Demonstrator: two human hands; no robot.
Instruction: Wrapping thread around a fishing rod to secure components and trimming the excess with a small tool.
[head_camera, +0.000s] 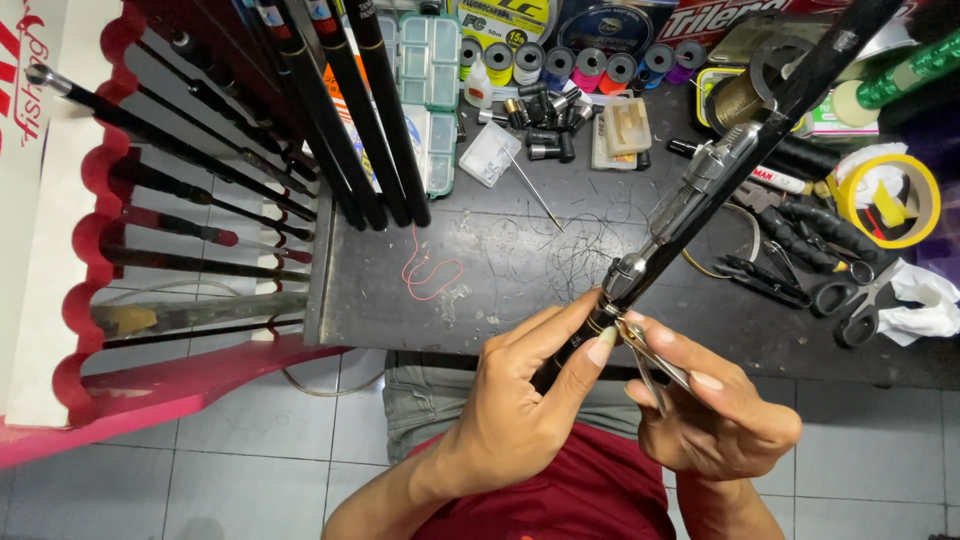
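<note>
My left hand (530, 395) is wrapped around the lower part of a black fishing rod (700, 190) with a silver reel seat; the rod runs up and right across the dark workbench (400, 290). My right hand (715, 410) pinches a small metal tool, like tweezers or fine scissors (650, 362), with its tip against the rod just below the silver ring (622, 272), beside my left thumb.
Several black rods (350, 110) lean at the bench's left; more lie in a red rack (190, 200). Thread spools (580, 65), small boxes, metal ferrules, a yellow tape roll (890, 200), pliers and scissors (830, 290) crowd the bench. A red thread scrap (430, 275) lies mid-bench.
</note>
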